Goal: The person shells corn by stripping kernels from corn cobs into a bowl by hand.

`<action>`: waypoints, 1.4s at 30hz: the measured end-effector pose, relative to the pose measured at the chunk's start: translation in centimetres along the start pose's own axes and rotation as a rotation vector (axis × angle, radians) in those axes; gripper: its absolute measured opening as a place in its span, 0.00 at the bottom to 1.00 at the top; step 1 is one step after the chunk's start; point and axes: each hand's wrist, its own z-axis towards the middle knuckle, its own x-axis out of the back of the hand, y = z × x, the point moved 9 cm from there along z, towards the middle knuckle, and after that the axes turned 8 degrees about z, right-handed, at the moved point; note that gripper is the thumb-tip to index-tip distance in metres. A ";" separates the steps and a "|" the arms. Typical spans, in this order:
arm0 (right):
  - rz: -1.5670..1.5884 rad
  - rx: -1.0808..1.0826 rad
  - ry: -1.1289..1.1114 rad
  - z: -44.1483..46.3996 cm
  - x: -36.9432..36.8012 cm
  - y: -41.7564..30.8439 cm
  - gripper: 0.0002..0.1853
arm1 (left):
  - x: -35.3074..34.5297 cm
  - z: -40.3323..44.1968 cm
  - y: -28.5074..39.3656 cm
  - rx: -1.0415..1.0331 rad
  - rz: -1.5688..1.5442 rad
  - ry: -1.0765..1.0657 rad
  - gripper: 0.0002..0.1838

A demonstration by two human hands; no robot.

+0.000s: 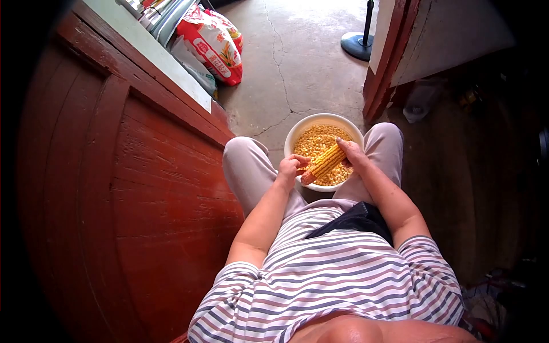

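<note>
My right hand [353,152] is closed around the upper end of a yellow corn cob [327,161], which slants down to the left over a basin. Most of the cob is still covered in kernels, and its lower tip is bare and pinkish. At that lower end, the curled fingers of my left hand [293,165] are against the cob's side; their exact contact is too small to make out. Beneath both hands, the white basin [291,132] holds many loose corn kernels [315,137]. It stands between my knees.
On the left is a red wooden door [166,217]. A red and white printed sack [210,46] leans by the wall beyond it. A red door frame [380,86] rises at the right, with a black round stand base [357,46] behind. Cracked concrete floor [274,86] lies ahead.
</note>
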 end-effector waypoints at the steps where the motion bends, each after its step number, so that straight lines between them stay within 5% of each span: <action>1: 0.000 -0.001 0.000 0.1 0.1 0.1 0.24 | 0.1 0.1 -0.1 0.001 0.000 0.000 0.13; 42: 0.077 0.020 -0.073 -0.1 -0.6 -0.2 0.24 | 0.8 0.0 1.1 -0.072 -0.159 0.051 0.11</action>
